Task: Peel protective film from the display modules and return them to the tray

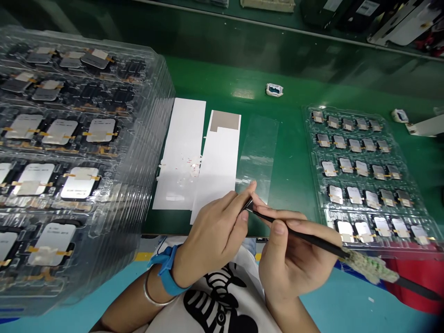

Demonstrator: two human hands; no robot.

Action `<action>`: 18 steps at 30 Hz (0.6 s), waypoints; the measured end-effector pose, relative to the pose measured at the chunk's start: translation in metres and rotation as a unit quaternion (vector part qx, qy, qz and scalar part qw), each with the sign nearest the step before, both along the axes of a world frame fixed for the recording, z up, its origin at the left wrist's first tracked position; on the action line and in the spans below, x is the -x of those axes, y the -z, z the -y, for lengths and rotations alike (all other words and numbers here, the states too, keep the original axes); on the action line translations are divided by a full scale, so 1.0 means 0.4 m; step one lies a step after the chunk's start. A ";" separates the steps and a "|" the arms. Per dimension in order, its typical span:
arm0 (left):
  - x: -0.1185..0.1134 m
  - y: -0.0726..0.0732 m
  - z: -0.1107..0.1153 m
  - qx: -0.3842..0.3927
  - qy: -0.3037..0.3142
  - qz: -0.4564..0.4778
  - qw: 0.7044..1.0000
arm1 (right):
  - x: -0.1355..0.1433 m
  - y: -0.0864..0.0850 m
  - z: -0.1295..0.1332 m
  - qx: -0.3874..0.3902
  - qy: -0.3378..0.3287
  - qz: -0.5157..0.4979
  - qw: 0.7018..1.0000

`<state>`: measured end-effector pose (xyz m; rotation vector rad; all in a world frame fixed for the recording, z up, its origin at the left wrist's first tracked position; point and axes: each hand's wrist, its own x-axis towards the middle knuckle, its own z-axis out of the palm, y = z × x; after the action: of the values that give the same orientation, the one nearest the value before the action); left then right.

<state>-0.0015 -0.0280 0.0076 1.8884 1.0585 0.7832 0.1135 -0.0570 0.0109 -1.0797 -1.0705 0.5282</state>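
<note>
single head-worn view, looking forward and down, hands close below centre, bench beyond

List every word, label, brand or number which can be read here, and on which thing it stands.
No text is readable.
Silver modules in the left tray stack: printed lines, too small and blurred.
Small modules in the right tray: faint print, too small.
Dark cases at the top: white labels, too blurred.
</note>
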 end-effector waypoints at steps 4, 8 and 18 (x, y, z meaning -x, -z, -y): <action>-0.001 0.000 -0.002 0.008 -0.001 -0.002 1.000 | -0.003 0.002 -0.002 -0.008 -0.002 -0.007 1.000; 0.000 -0.004 -0.003 0.022 0.003 -0.003 1.000 | -0.012 0.007 -0.006 -0.040 -0.030 0.015 0.999; 0.005 -0.005 0.000 0.010 0.003 -0.002 1.000 | -0.016 0.010 -0.009 -0.056 -0.060 0.025 0.996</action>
<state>-0.0034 -0.0278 0.0097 1.8763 1.0596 0.7643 0.1198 -0.0532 0.0068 -0.9386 -1.2004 0.5339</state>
